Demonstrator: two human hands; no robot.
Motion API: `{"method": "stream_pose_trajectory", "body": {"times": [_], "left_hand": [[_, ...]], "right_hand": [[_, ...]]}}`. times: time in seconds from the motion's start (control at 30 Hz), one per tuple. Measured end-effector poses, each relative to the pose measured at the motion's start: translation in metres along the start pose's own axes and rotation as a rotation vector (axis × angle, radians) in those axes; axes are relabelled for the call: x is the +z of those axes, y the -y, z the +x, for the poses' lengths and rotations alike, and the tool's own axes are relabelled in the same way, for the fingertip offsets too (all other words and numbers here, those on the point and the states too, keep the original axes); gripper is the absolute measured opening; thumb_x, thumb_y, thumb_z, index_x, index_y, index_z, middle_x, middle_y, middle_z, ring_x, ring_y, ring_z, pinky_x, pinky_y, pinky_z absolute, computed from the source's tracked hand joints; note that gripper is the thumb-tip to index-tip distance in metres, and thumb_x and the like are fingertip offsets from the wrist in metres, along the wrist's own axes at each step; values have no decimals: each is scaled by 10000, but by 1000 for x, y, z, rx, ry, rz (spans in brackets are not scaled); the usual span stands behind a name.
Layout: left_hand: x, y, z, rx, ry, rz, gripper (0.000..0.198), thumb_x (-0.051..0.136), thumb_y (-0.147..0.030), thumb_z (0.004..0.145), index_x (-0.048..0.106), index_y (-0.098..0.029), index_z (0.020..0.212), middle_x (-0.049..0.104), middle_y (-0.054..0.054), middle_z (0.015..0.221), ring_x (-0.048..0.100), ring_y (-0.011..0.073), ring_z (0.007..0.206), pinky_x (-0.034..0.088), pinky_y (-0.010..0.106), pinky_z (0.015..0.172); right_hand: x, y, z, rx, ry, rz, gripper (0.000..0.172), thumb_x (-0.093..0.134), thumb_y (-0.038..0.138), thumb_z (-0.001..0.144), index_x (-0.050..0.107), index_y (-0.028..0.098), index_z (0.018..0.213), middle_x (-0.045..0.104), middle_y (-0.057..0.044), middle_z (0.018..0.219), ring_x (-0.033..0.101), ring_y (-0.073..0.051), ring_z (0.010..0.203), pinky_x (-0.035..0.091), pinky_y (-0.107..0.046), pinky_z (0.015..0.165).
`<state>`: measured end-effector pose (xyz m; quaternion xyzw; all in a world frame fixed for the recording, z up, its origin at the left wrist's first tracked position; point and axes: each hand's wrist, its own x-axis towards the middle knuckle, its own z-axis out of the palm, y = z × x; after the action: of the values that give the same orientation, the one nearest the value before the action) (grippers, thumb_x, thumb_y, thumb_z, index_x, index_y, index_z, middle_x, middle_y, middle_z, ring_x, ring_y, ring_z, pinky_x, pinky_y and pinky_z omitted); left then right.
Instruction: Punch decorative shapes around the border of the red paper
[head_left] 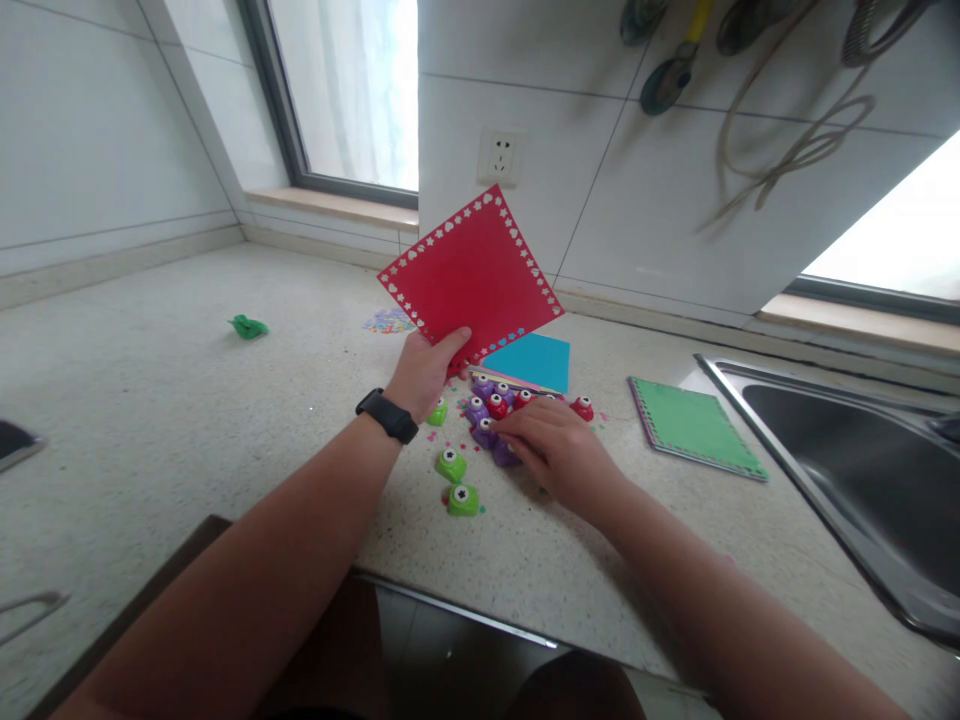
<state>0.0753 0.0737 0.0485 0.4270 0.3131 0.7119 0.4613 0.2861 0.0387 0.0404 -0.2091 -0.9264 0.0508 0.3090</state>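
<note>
My left hand point(429, 374) grips a red sheet of paper point(472, 270) by its lower corner, thumb on top. Small hearts, stars and flowers are cut out along the sheet's edges, and it is held tilted above the counter. My right hand point(564, 446) is over a cluster of small paper punches, its fingers bent round a purple paper punch point(505, 456) that they partly hide. Beside it are another purple punch point(484, 432) and a red punch point(496, 404). Two green punches point(463, 500) lie nearer the counter's front edge.
A blue sheet point(536, 360) tops a paper stack behind the punches. Green paper point(697, 425) with a punched border lies right, near the sink point(795, 510). Paper bits point(388, 321) and a crumpled green piece point(248, 327) lie on the counter point(300, 440) at left.
</note>
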Motion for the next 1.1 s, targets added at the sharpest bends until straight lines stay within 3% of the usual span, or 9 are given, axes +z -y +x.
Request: {"method": "stream_pose_trajectory", "body": {"times": [0.17,0.47,0.6,0.77,0.9,1.0,1.1], "left_hand": [[-1,-1,0,2,2,-4,317,759,-273,802,619,-105,1032,658,23,790,576,103,541,428,201,396],[-1,-1,-2,-4,11,-1,345,757,-294,792,609,-112,1046,655,31,820,539,95,520,400,207,396],[-2,0,-2,-8,14,1,374,764,-304,781,609,-112,1062,659,40,842,542,102,536,411,213,406],[-1,0,-4,0,32,9,380,758,-296,792,622,-95,1085,668,65,899,543,103,557,408,211,405],[0,0,-5,-17,36,56,375,748,-312,803,630,-84,1076,660,62,833,537,107,543,409,214,405],[0,0,-5,-7,45,61,389,744,-308,809,624,-84,1104,645,50,787,546,116,566,409,208,408],[0,1,-4,-7,41,38,387,754,-303,798,624,-87,1092,665,58,866,548,105,560,417,209,406]], "right_hand": [[1,-3,-3,150,24,16,233,563,195,969,693,214,1162,697,-12,1072,609,-161,1002,463,-314,889],[-3,4,1,0,-67,-8,111,682,295,928,727,204,972,714,12,877,627,-139,817,450,-328,813],[-1,11,4,-123,-42,6,150,616,212,960,688,189,1090,715,8,996,635,-137,910,446,-334,875],[-2,29,8,-296,198,45,490,616,489,958,564,243,1379,559,-23,1415,535,-206,1243,384,-410,1035],[9,34,6,-369,254,-151,318,489,405,1043,628,321,1316,519,59,1455,508,-189,1260,351,-412,1055],[17,29,5,-299,207,-234,300,460,364,1058,632,318,1300,564,86,1398,527,-181,1207,365,-414,1011],[15,23,5,-225,179,-254,319,477,415,1045,611,315,1317,566,71,1398,526,-208,1213,362,-443,1005]]}}
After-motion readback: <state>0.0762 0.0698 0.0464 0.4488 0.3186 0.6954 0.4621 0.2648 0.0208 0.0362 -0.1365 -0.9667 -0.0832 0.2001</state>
